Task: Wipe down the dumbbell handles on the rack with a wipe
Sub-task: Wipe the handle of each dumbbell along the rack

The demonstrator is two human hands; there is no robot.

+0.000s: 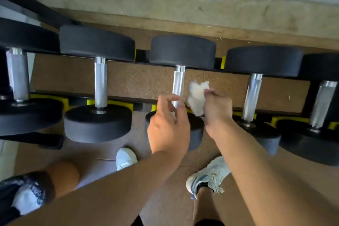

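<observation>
Crumpled white wipe (197, 97) in clenched right hand (217, 108) beside knurled chrome handle (178, 86); left hand (167, 124) relaxed.

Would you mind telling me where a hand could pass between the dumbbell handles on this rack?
Widest gap: between the second handle and the middle handle, floor showing through. Crowded: right of the middle handle, where the right hand grips the wipe, and the left hand covers its lower end.

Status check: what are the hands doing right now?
Right hand grips wipe. Left hand loosely curled at middle dumbbell handle, holding nothing. Nothing blocking.
</observation>
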